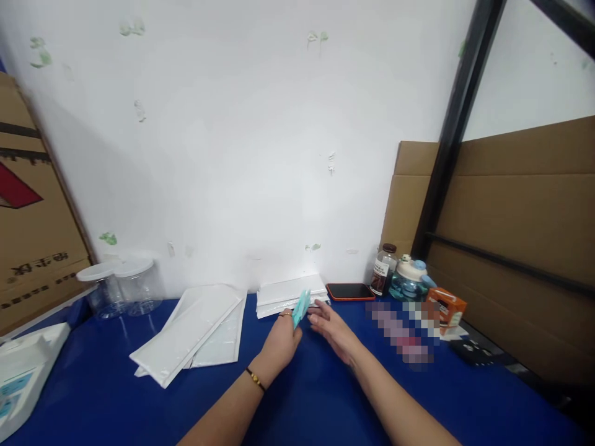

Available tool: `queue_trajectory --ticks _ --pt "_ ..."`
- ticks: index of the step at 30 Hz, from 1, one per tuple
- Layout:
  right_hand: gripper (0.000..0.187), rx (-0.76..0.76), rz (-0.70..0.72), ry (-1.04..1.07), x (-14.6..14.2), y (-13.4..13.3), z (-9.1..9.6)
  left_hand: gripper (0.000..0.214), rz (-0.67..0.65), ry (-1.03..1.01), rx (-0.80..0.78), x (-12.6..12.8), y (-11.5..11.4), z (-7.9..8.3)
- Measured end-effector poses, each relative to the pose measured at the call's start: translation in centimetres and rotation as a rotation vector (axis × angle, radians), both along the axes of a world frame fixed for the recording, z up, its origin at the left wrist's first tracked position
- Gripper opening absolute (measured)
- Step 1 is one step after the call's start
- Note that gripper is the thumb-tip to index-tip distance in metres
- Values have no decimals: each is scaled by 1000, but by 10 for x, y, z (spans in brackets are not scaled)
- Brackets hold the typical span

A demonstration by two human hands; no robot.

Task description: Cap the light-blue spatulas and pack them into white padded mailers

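Observation:
My left hand (282, 337) is closed around a small bundle of flat, light teal pieces (301, 308), held upright; I cannot make out their kind. Just right of the bundle, my right hand (333, 331) has its fingers apart and holds nothing. Behind both hands, a stack of white padded mailers (292, 290) lies against the wall. More white padded mailers (190, 328) overlap loosely on the blue table (307, 396) to the left.
Two clear lidded jars (134, 288) stand at back left, near a white tray-like object (35, 371). At right are an orange-edged phone (351, 292), a brown-capped bottle (383, 272), a blue water bottle (409, 282) and an orange box (450, 308). Cardboard (520, 248) borders the right side.

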State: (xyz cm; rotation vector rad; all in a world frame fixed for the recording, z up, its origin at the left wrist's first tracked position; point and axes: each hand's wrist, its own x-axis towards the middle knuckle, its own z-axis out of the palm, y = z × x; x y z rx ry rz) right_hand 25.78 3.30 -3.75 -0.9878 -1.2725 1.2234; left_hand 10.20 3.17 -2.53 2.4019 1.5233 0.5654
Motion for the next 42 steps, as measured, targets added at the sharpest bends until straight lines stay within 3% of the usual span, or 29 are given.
queue_trajectory --ticks 1,3,6,8,10,12,15,18,22,25,27,29,31,33,34,36,39,42 --pt "63 3 70 47 -10 -5 1 31 -43 -170 23 5 -1 -2" --pt "53 15 66 100 -28 -14 5 36 -156 -404 51 17 -6 -7" --pt "41 67 -57 100 -36 -22 13 47 -272 -517 69 27 -13 -10" --pt "36 112 -111 108 -29 -21 16 59 -270 -496 54 22 -14 -7" --pt "32 176 -197 89 -17 -16 16 81 -140 -389 39 3 -10 0" --pt "31 207 -249 10 -5 -9 11 104 95 -212 46 -30 1 10" --pt "36 168 -252 -129 2 -2 2 114 429 63 116 -93 19 21" --pt "41 111 -212 -181 -3 2 -8 121 711 190 68 -148 32 20" --pt "43 57 -196 -173 -7 5 -15 110 734 189 -26 -183 33 16" --pt "42 54 -231 -187 -4 6 -12 93 702 99 25 -184 26 31" --pt "40 68 -233 -154 -3 2 0 87 632 -104 49 -179 17 50" --pt "40 84 -185 -102 -7 -4 21 84 455 -469 -16 -169 5 68" --pt "39 101 -41 -63 -16 -13 51 70 174 -871 -281 -157 -8 78" --pt "39 121 180 -134 -28 -21 85 59 -58 -1105 -663 -143 -19 78" --pt "40 148 242 -182 -35 -24 103 57 -161 -1159 -827 -136 -23 75" --pt "43 167 272 -247 -46 -25 132 54 -335 -1201 -1010 -125 -27 65" --pt "39 150 208 -257 -53 -17 158 54 -523 -1184 -1057 -115 -28 52" --pt "30 128 243 -309 -48 -9 162 54 -574 -1142 -1088 -113 -26 46"
